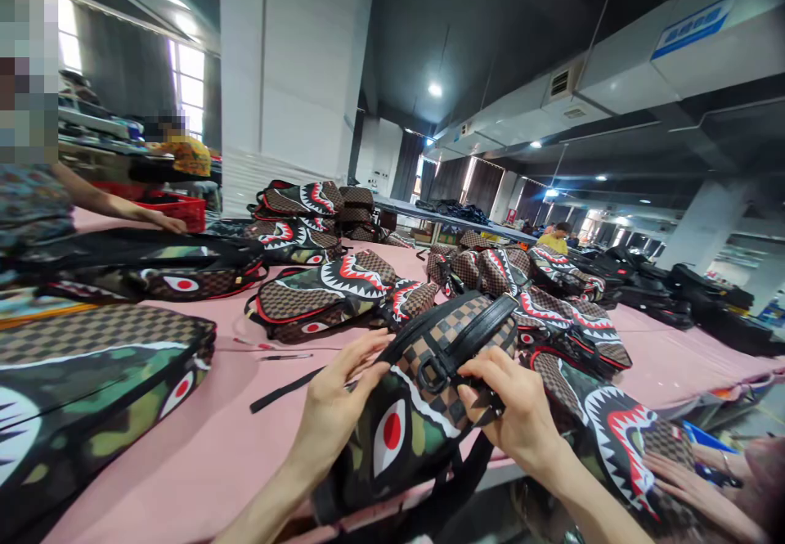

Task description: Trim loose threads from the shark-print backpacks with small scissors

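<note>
Checkered/camo bag point(423, 413) is at the near edge of the pink worktop point(257, 462), tilted, 1 red eye patch facing the wearer. Both hands on it. Left hand point(347, 384): thumb and fingers closed on the bag's upper left edge. Right hand point(512, 401): thumb and fingertips pinching at the bag's right side, just beside the buckle point(434, 372) of the black handle point(482, 335); can't tell exactly which layer is gripped. 1 black strap point(282, 393) trails left onto the worktop.

Beyond: thin pen-like tool point(285, 357) lying flat, then a shark-mouth bag point(319, 294), more stacked behind. Large camo bag point(110, 388) at left. 2 co-workers close by: left one's hand point(168, 223) on a dark bag point(184, 258), right one's hand point(680, 478) on another shark-mouth bag. Black bags point(668, 282) piled far right.
</note>
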Demonstrator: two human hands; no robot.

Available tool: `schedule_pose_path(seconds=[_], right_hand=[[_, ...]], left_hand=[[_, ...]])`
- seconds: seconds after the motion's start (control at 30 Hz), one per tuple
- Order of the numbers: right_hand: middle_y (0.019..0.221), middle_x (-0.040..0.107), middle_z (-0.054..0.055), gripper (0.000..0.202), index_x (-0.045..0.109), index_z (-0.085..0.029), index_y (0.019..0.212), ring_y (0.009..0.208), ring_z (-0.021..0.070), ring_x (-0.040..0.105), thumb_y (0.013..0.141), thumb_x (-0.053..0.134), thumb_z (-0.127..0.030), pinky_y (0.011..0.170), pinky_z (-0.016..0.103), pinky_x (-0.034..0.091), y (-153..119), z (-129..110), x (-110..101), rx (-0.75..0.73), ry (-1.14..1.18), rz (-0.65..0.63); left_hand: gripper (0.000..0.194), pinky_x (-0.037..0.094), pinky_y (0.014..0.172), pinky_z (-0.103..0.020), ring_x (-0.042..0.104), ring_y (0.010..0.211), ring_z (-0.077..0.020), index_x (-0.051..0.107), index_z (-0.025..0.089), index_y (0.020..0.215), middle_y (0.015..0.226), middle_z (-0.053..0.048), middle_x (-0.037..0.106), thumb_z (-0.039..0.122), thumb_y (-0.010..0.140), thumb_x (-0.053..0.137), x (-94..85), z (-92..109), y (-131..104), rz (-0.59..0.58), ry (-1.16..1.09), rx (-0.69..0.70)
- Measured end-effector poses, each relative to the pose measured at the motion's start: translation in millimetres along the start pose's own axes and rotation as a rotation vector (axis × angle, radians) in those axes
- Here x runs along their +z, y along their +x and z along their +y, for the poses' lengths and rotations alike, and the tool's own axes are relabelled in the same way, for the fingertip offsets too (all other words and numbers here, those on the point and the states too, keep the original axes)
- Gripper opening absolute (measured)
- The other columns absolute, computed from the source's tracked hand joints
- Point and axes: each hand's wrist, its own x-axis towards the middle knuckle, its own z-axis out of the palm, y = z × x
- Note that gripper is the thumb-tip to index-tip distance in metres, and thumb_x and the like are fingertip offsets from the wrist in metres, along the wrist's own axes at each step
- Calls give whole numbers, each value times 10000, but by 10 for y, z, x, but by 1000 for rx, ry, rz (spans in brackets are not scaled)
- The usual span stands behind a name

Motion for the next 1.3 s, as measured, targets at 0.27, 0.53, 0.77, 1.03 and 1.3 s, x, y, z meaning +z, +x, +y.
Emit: schedule_pose_path(seconds=[0.27,0.53,0.77,1.03,1.3], right_hand=[[796,586,27,122,597,-215,924,671,109,579,853,497,-215,580,207,442,46,14,-6,3,-22,9],[820,583,9,159,593,-229,931,682,89,567,834,473,-190,593,191,427,6,-5,31,2,-9,35],[829,577,10,205,618,-209,937,703,96,564,817,472,-130,602,190,416,137,273,-9,-11,-65,20],[924,595,35,166,632,-219,970,836,141,601,849,528,-175,698,217,464,186,741,36,173,-15,147],[755,628,3,129,614,-210,917,654,147,606,795,635,-245,552,231,409,-108,166,47,153,-206,76]], left_hand=[[228,521,706,-218,632,828,-147,659,215,789,984,-43,624,318,863,469,-2,81,202,-107,408,520],[206,443,552,-225,606,732,-141,540,211,743,915,-34,577,276,879,400,-25,38,222,-9,595,674],[240,452,717,-283,569,822,-181,512,203,678,855,-50,541,339,845,409,49,35,241,-54,403,372],[234,443,746,-288,529,813,-172,464,200,630,811,-35,518,312,825,400,267,230,136,-139,247,137],[213,416,737,-284,486,803,-161,440,198,661,818,-30,476,241,862,382,301,319,-8,-181,246,130]])
